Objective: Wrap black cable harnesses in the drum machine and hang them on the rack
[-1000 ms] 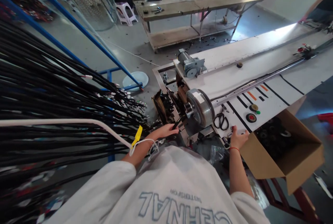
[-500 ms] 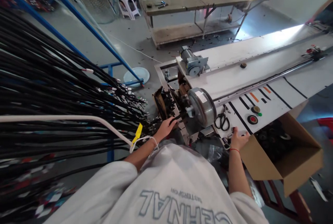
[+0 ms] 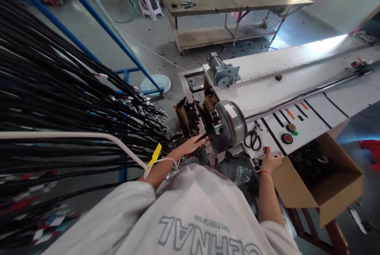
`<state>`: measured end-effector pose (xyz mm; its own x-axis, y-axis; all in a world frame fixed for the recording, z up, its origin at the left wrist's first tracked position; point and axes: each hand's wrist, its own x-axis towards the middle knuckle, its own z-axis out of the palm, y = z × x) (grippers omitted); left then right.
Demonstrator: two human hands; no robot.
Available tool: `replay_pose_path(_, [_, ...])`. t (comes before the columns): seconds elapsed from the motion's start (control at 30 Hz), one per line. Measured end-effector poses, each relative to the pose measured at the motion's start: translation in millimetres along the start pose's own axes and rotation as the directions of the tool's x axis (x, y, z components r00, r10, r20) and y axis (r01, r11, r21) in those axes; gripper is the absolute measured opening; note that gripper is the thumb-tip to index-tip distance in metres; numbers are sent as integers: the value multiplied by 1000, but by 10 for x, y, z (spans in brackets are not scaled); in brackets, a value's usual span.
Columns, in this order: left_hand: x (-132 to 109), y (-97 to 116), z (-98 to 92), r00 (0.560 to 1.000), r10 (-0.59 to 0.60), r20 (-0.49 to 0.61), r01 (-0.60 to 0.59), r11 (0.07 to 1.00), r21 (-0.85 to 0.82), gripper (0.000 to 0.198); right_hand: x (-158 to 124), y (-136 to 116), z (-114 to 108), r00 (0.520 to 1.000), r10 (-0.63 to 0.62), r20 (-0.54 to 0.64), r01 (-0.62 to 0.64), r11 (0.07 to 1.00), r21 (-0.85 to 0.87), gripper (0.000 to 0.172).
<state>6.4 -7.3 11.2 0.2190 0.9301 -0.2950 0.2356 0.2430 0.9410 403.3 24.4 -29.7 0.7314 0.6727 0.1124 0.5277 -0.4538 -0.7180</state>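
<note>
My left hand (image 3: 192, 145) reaches in beside a machine head with a large round metal drum (image 3: 233, 122). Its fingers are closed on a thin black strand (image 3: 203, 136), which looks like the end of a cable; most of it is hidden against the dark machine parts. At the near edge of the white bench (image 3: 261, 89), my right hand (image 3: 271, 163) rests with fingers apart, one fingertip at a small red button (image 3: 265, 149). Black-handled scissors (image 3: 253, 140) lie just left of that hand. Two tape rolls, one with a red core (image 3: 287, 138), lie beyond it.
Many black cable bundles (image 3: 74, 89) hang on a blue rack (image 3: 118, 43) to my left. An open cardboard box (image 3: 341, 186) with black rolls stands at right below the bench. A motor (image 3: 218, 67) sits on the bench. A pale hooked bar (image 3: 89, 135) crosses at left.
My left hand has moved slightly right, closer to the drum, with the black strand in its fingers. My right hand stays at the red button. The whole view has shifted slightly.
</note>
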Motion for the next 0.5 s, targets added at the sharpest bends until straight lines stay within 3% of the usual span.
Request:
replay_pose_path(0.13, [-194, 29, 78, 974, 43, -222, 10, 973, 231, 39, 25, 46, 29, 1000, 5, -6, -5, 1000, -4, 88])
replay_pose_path(0.27, [-130, 98, 158, 961, 59, -269, 32, 947, 321, 28, 33, 62, 44, 1000, 7, 0, -7, 1000, -2, 86])
replay_pose_path(0.37, [50, 196, 128, 975, 67, -213, -1, 955, 296, 29, 64, 40, 18, 1000, 16, 9, -16, 1000, 3, 87])
replay_pose_path(0.43, [177, 250, 55, 995, -27, -100, 39, 991, 126, 37, 102, 8, -22, 1000, -15, -2, 15, 1000, -14, 88])
replay_pose_path(0.5, [280, 277, -46, 985, -156, 80, 164, 980, -109, 43, 141, -49, -71, 998, -56, -19, 55, 998, -30, 89])
